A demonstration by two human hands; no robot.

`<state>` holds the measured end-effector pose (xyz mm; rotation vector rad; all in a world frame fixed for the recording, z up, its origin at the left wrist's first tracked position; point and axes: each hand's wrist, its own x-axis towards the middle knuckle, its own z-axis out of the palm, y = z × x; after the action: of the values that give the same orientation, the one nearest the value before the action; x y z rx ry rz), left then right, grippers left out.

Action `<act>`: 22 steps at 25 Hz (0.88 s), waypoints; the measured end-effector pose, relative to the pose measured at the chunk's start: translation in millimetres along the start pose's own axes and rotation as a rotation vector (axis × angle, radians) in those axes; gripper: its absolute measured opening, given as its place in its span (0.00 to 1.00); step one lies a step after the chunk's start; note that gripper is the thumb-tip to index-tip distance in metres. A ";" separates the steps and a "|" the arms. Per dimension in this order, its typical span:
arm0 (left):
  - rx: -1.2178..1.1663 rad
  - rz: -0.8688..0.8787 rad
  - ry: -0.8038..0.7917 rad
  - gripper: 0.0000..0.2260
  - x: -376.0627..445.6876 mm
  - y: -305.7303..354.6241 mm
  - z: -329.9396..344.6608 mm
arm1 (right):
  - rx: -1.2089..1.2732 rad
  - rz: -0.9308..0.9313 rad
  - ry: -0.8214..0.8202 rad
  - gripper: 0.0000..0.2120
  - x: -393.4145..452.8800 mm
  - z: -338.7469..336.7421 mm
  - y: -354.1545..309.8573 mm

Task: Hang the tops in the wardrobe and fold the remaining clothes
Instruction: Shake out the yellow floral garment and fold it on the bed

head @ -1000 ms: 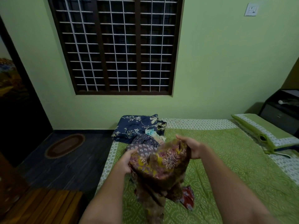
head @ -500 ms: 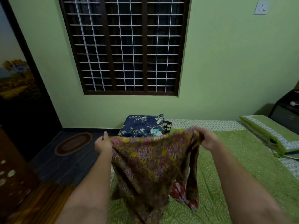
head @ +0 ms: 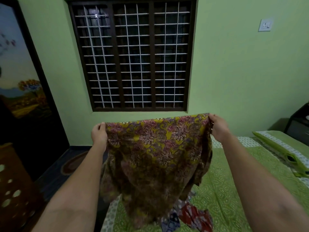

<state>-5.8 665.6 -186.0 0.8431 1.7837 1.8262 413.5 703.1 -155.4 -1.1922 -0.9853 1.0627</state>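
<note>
A yellow and maroon floral garment [head: 155, 156] hangs spread wide in front of me above the bed [head: 224, 190]. My left hand [head: 99, 133] grips its top left corner. My right hand [head: 218, 126] pinches its top right corner. The cloth's top edge is pulled taut between them, and its lower part drapes down to the bedsheet. Below it on the bed lies a crumpled red patterned cloth [head: 195, 216] beside a small blue patterned piece [head: 170, 223]. The garment hides whatever lies behind it on the bed.
A barred window [head: 132, 54] fills the green wall ahead. A dark painted door [head: 21, 84] stands at left, with an oval mat [head: 73, 164] on the dark floor and a brown perforated basket [head: 11, 185] near me. A green pillow [head: 280, 151] and a dark cabinet [head: 299, 124] are at right.
Both hands have risen and moved apart, lifting the bunched floral garment off the bed and stretching it out flat. The garment now hides the folded blue clothes behind it.
</note>
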 end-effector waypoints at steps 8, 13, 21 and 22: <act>0.673 0.363 0.027 0.11 -28.1 4.7 0.5 | -0.897 -0.156 0.298 0.15 6.3 -15.3 35.1; 0.768 0.138 -0.274 0.16 -2.0 -15.0 9.4 | -0.816 -0.037 0.259 0.13 14.1 -31.8 40.6; 0.358 -0.530 -0.890 0.14 0.4 -28.6 4.2 | -0.310 0.371 -0.153 0.08 -4.3 -70.4 63.9; 0.420 -0.541 -0.958 0.12 1.7 -30.5 4.0 | -0.378 0.386 -0.232 0.07 -7.7 -73.3 65.2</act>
<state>-7.2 671.6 -216.2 1.0085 1.5038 0.5292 475.9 683.4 -229.0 -1.6408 -1.2008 1.3809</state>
